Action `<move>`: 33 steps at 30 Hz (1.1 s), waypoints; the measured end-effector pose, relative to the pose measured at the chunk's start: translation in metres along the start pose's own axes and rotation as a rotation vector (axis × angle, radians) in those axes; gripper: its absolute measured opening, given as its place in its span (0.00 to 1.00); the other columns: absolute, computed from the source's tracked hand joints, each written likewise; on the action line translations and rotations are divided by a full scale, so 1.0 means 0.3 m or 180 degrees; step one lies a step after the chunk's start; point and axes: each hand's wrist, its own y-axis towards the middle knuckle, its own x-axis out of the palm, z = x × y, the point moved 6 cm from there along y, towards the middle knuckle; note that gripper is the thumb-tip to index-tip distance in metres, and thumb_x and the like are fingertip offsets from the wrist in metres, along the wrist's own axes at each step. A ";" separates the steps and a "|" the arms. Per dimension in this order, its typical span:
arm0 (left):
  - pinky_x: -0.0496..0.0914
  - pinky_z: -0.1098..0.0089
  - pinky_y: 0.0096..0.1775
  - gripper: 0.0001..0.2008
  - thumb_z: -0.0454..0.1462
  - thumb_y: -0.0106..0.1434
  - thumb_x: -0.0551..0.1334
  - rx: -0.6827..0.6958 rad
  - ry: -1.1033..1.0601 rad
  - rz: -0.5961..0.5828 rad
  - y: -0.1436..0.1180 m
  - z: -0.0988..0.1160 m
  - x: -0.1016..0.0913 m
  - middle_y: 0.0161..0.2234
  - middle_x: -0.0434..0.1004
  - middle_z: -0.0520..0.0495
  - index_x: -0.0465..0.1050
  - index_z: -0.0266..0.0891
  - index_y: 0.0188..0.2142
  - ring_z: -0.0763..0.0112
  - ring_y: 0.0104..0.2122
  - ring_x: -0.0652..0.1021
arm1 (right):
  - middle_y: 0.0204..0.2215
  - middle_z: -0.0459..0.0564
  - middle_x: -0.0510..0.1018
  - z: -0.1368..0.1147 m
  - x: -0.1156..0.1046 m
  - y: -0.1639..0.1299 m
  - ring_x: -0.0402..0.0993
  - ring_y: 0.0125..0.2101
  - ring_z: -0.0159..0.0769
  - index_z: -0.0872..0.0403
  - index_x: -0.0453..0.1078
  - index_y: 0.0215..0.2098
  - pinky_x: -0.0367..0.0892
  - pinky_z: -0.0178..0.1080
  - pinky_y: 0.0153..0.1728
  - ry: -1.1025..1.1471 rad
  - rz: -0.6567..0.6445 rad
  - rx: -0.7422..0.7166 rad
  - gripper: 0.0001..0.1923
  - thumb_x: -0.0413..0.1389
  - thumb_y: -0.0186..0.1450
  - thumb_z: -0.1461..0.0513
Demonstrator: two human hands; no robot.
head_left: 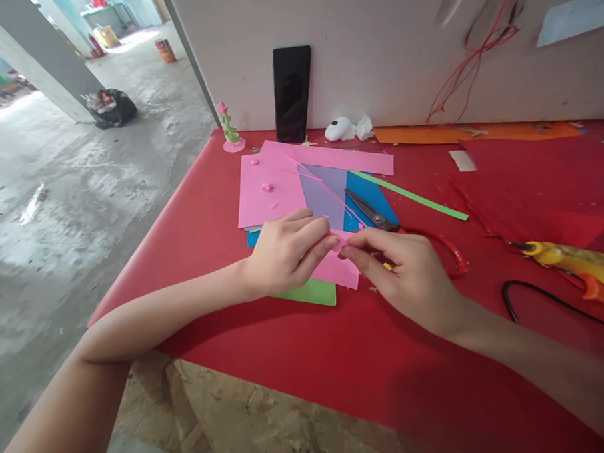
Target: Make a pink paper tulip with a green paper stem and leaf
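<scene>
My left hand (293,249) and my right hand (405,271) meet over the paper pile, both closed in a pinch. Between their fingertips is a small piece of pink paper (341,241), partly hidden by the fingers. Below it lie a pink sheet (347,275) and a green sheet (314,292). Scissors (377,215) with red handles rest just beyond my right hand, on blue paper (383,198). Farther back, a larger pink sheet (267,208) carries a small folded pink piece (268,187). Thin pink strips (328,187) stretch across the pile.
A yellow glue gun (571,259) with a black cord lies at the right. Against the back panel stand a black phone (290,92) and a small paper flower (229,126). A green strip (413,196) and an orange sheet (436,135) lie on the red tabletop (277,345).
</scene>
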 end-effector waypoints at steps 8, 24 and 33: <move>0.55 0.75 0.21 0.19 0.41 0.70 0.44 -0.0452 0.0086 -0.0365 -0.034 -0.059 0.068 0.18 0.58 0.55 0.53 0.40 0.22 0.77 0.18 0.61 | 0.18 0.41 0.64 0.107 0.067 -0.019 0.57 0.19 0.25 0.54 0.62 0.24 0.54 0.31 0.20 0.0431 0.0035 0.0362 0.13 0.50 0.66 0.61; 0.56 0.75 0.22 0.20 0.43 0.70 0.43 -0.0520 0.0297 -0.0615 -0.077 -0.116 0.127 0.18 0.61 0.53 0.58 0.39 0.23 0.76 0.19 0.63 | 0.23 0.46 0.71 0.193 0.125 -0.043 0.63 0.22 0.28 0.56 0.66 0.28 0.59 0.32 0.24 0.0954 -0.0100 0.0916 0.16 0.50 0.66 0.53; 0.55 0.76 0.22 0.18 0.40 0.69 0.48 -0.0343 0.0200 -0.0545 -0.072 -0.106 0.113 0.17 0.58 0.55 0.56 0.39 0.22 0.76 0.18 0.61 | 0.21 0.43 0.66 0.192 0.125 -0.041 0.58 0.21 0.26 0.56 0.66 0.28 0.56 0.30 0.21 0.1023 -0.0207 0.0960 0.14 0.50 0.66 0.55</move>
